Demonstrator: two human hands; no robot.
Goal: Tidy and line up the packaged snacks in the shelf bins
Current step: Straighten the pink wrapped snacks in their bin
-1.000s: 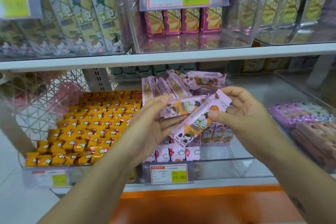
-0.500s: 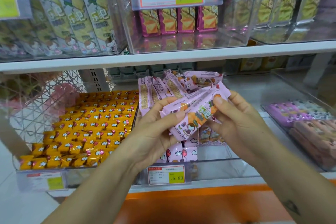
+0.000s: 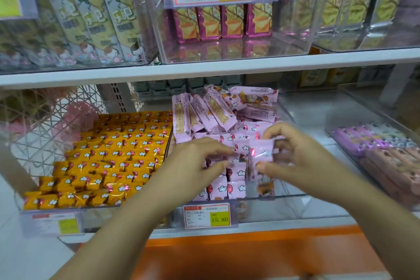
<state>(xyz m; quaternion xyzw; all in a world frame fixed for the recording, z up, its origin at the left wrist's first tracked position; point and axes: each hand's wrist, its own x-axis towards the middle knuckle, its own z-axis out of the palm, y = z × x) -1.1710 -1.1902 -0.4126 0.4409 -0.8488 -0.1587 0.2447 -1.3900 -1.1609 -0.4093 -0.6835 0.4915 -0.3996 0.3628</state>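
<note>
My right hand (image 3: 302, 161) pinches a pale pink snack packet (image 3: 261, 154) in its fingers above a clear plastic shelf bin (image 3: 295, 207), left hand (image 3: 193, 166) resting relaxed fingers on pink packet rows (image 3: 236, 188) beside.

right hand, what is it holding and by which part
The right hand pinches a pink snack packet at its right edge. The left hand touches packets in the bin; blur hides whether it grips any.

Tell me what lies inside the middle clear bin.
Pink snack packets: upright rows in front, a loose pile behind. The left hand and right hand hide the middle rows.
</note>
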